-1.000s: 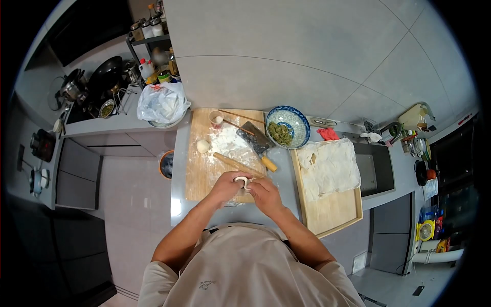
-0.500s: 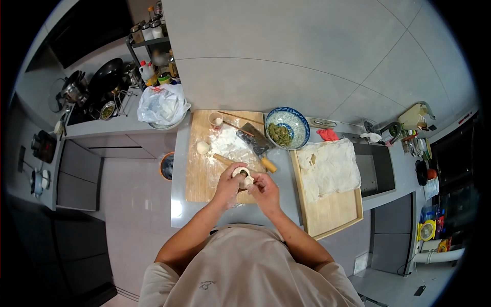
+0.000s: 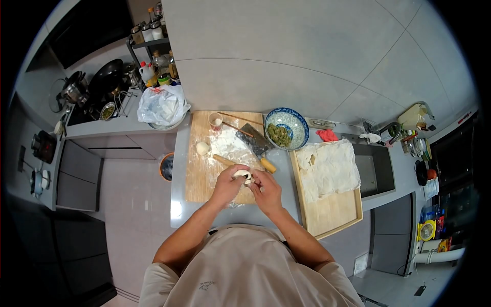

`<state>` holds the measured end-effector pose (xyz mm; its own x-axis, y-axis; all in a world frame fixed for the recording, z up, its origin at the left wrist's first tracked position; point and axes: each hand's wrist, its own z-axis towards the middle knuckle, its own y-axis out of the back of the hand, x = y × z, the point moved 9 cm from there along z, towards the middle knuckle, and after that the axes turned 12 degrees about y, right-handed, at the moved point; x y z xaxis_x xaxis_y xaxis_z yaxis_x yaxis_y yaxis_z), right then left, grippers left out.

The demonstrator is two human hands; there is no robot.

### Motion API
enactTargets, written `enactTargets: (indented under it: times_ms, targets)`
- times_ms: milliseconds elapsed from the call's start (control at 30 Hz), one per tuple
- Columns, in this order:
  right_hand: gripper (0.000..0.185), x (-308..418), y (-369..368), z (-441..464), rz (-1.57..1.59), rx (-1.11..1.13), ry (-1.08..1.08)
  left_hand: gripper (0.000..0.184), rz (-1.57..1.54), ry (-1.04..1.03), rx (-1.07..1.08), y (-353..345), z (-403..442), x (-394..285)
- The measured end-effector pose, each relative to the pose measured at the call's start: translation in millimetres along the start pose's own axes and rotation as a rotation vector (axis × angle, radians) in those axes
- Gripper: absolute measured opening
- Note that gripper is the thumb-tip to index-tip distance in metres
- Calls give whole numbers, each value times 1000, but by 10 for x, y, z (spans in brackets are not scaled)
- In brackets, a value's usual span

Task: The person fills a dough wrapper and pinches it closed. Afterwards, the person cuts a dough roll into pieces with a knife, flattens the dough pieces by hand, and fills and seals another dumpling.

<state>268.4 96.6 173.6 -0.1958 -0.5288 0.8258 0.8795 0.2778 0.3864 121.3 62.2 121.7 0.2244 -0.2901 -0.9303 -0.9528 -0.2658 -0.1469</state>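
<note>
The person's two hands share one small piece of white dough (image 3: 241,174), held above the near part of the floured wooden cutting board (image 3: 198,181) and close in front of the body. The left hand (image 3: 227,186) is curled around the dough's left side, gripping it, while the right hand (image 3: 267,191) pinches its right edge between thumb and fingers. The dough stands as a curved wall around a dark gap; whether anything lies inside is too small to tell. The step in hand looks like thinning and shaping that wall, and it should go best with the left hand as a loose cradle and the right fingertips doing the pressing, in small, even pinches around the rim. Squeezing from both sides at once would likely flatten the hollow, and a hard pinch in one spot could tear it. Dry fingertips should help: loose flour (image 3: 227,144) lies on the board within easy reach, beside the round dough ball (image 3: 202,148). Working low over the board seems wise, clear of the rolling pin (image 3: 223,159) just beyond the hands and the cleaver (image 3: 254,139), whose wooden handle points back toward the right hand.
</note>
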Motion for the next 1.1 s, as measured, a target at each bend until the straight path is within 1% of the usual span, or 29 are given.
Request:
enactTargets:
  times_ms: [33,67,100,167,200,233,267,300,333,367,400,433,467,500,533,567,600,633,667,700,767,800,867,900,967,1000,1067,1100]
  targets:
    - [26,74,-10,17,-20,9,126,32,0,0,0,16,3,-4]
    - [28,153,-20,20,-40,18,251,33,86,-20,15,20,5,-29]
    - [28,114,-3,24,-40,17,251,34,172,-40,29,10,0,-69]
    - [33,257,-19,-11,-200,80,502,35,220,-15,45,1,-7,-87]
    - [33,263,-13,-9,-200,79,503,36,266,9,60,-7,-1,-71]
    - [32,239,-10,-4,-189,84,466,36,266,9,59,6,10,-78]
    - [31,213,-9,3,-178,88,430,37,329,8,71,1,23,-84]
    - [31,241,-4,36,-178,89,431,37,392,7,82,-5,32,-103]
    - [31,316,-11,63,-169,99,493,37,392,7,82,18,48,-135]
    - [30,399,-15,68,-160,109,555,37,321,86,155,8,69,-98]
    - [30,441,-10,54,-161,108,554,38,249,164,228,-20,63,-91]
    - [27,321,28,70,-118,79,361,38,249,163,230,-18,15,-218]
    - [24,174,63,56,-74,48,169,39,-40,296,254,-7,-51,-267]
    - [24,101,46,22,-75,46,170,40,-331,425,274,-28,-105,-264]
    - [23,-189,2,-23,161,3,-47,38,-441,403,280,-27,-47,-204]
    - [22,-457,-79,-112,398,-38,-264,38,-441,400,280,-57,15,-54]
    - [22,-445,-91,-100,399,-36,-261,38,-574,338,206,-39,100,112]
    - [22,-407,-148,-85,498,-15,-270,39,-706,276,130,-11,162,251]
    - [23,-376,-207,-77,595,4,-279,43,-815,241,137,-46,199,323]
    - [23,-370,-222,-85,593,7,-279,43,-817,239,137,-99,188,286]
    - [25,-328,-232,-94,513,22,-233,43,-888,170,36,-87,156,199]
    - [25,-261,-240,-80,511,24,-233,44,-900,173,-12,-94,135,146]
    - [28,-42,-139,-20,195,28,-94,46,-907,146,5,-111,162,162]
    - [28,-62,-124,-14,194,27,-94,48,-911,117,23,-125,161,115]
    - [31,289,-58,43,-168,54,382,49,-865,138,4,-132,139,99]
    - [31,288,-32,80,-168,53,383,51,-820,160,-16,-126,123,96]
    - [29,417,-23,94,-172,80,534,52,-766,144,-41,-107,102,47]
    - [29,493,-25,96,-173,80,534,54,-712,127,-65,-84,103,43]
